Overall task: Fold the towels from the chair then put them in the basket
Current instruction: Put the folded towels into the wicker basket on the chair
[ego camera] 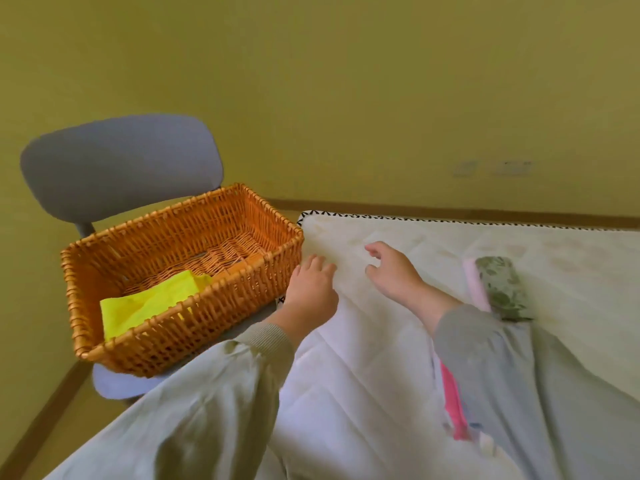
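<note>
Yellow-green wall at the back, wooden skirting along the foot. White quilted bed across the right and near side, black-and-white trim on the far edge. At left, grey-blue chair, hard by the bed's corner. On the seat, orange wicker basket, open-topped. Inside, in the near left corner, one yellow towel, folded flat, one end leaning up the near wall. Spread on the bed beneath both forearms, pale towel: whitish with a lilac tinge, faint quilted lines, smooth, seemingly not yet folded. Left hand just right of the basket, fingers straight, resting flat by the pale towel's far left edge, gripping nothing. Right hand a little apart, farther right, fingers loosely curled, thumb out, holding nothing. Grey sleeves on both arms. Farther right on the bed, two rolled cloths side by side: pink roll and leaf-print roll. Bright pink strip showing from under the right sleeve. Likely trouble from here: a crooked fold, with towel edges hidden under the sleeves and hard to match; rumpling from cuffs dragging across the cloth; a nudge from the left hand shifting the basket on the small seat; a loose fold springing open on the way over the rim.
</note>
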Demonstrator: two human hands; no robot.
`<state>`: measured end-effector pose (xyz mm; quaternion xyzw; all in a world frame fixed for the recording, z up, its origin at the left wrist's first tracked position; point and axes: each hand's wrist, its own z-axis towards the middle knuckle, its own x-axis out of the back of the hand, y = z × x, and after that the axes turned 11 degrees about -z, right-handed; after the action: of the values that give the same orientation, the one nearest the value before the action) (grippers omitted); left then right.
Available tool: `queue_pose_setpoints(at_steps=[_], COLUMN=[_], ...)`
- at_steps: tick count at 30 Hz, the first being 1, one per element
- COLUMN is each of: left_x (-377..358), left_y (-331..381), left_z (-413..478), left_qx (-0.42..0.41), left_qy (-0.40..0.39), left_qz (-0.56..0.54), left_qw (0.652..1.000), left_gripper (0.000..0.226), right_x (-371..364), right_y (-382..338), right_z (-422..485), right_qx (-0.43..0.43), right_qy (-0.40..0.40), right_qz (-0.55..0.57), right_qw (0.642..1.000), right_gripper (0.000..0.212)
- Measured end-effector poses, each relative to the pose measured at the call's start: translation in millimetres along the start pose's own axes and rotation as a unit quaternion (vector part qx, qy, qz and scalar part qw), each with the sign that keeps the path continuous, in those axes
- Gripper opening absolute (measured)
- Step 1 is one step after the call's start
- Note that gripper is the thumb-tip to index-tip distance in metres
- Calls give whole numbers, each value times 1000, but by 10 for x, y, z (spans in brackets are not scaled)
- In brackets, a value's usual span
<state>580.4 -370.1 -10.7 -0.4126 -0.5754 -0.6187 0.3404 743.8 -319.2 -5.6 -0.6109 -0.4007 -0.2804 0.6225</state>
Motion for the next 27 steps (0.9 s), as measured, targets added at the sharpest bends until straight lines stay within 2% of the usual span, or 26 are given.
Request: queue_pose_setpoints(at_steps=[4, 9, 13, 15, 19, 21, 22, 24, 25, 27], left_x=[-474, -984, -1217, -1317, -1484, -1539, -1563, -1585, -1588, -1615], left_y=[404, 778, 1012, 1112, 1259, 1314, 1332, 1366, 1374, 1366], left_z=[-70, -181, -243, -271, -287, -274, -279, -297, -307, -313], left_qx=[4, 63, 185, 224, 267, 284, 292, 314, 324, 336], left_qy=[-51, -191, -244, -258, -266, -261, -262, -268, -266, -249], left_qz=[-70, -172, -348, -404, -457, -474, -492, -549, -574, -604], left_qw=[996, 964, 886, 849, 806, 791, 777, 726, 703, 678], left_gripper=[52, 54, 56, 57, 50, 42, 34, 19, 18, 18], right_x=[143, 248, 306, 320, 267, 211, 185, 138, 115, 70], right_y=[628, 1326, 1653, 1780, 1961, 2017, 2026, 2030, 2018, 1963], right_z=[-254, -517, -684, -767, -908, -925, -927, -914, -905, -894], right_qx=[-58, -138, -198, -234, -304, -318, -319, -309, -308, -326], right_qy=[-5, 21, 121, 147, 70, 46, 38, 22, 13, 4], right_qz=[8, 13, -6, -6, 43, 55, 59, 55, 45, 10], right_qw=[998, 990, 973, 961, 949, 945, 945, 949, 950, 945], right_gripper=[42, 39, 36, 39, 53, 53, 49, 39, 39, 45])
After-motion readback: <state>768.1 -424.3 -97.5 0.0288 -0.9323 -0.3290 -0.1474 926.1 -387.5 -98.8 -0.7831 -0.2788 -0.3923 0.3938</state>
